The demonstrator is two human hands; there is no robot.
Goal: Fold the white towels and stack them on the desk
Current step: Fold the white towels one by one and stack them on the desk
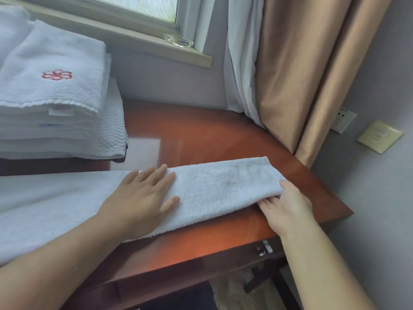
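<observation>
A long folded white towel [212,189] lies across the desk [201,135] in the middle of the frame. The left hand [143,198] presses flat on it, fingers spread. The right hand [288,204] pinches its right end, thumb on top. A stack of folded towels [55,97] sits upper left.

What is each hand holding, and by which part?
The right hand pinches the white towel at its right end, near corner. The left hand only presses flat on it, holding nothing.
</observation>
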